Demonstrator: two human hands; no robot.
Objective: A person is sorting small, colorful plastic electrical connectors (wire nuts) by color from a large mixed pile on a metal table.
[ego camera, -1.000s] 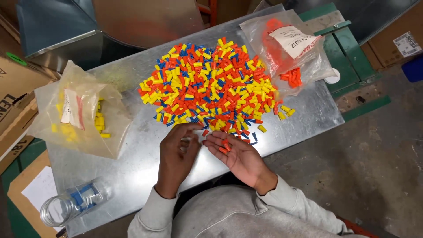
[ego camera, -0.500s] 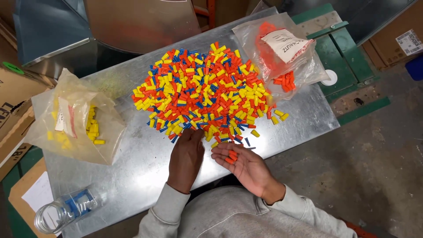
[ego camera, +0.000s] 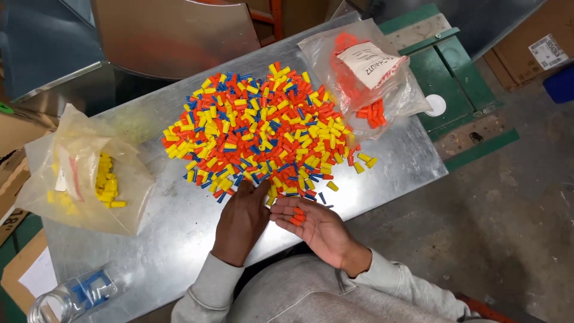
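1. Sorting by colour looks to be the step in hand: the left hand (ego camera: pixel 242 218) lies palm down on the table (ego camera: pixel 179 239), its fingertips (ego camera: pixel 254 190) at the near edge of the pile (ego camera: pixel 257 134) of small orange, yellow and blue caps.
2. The left fingers are loosely spread and flat; I cannot tell whether they pinch a cap.
3. The right hand (ego camera: pixel 317 227) is held palm up just beside the left, fingers open and slightly cupped, with a few orange caps (ego camera: pixel 297 216) resting in the palm; nothing is clenched.
4. The next move, as I judge it, calls for a fine pinch on one orange cap among mixed neighbours just beyond the left fingertips, without dragging yellow or blue ones along, and a level right palm so its load does not roll off.
5. Containers:
   - A clear bag (ego camera: pixel 371 78) well beyond the right fingers, past the pile, holds orange caps and a white label.
   - A second clear bag (ego camera: pixel 84 173), well to the left of the left fingers, holds yellow caps.
   - A clear jar (ego camera: pixel 72 296), near the left sleeve at the table's near corner, holds blue pieces, probably blue caps.
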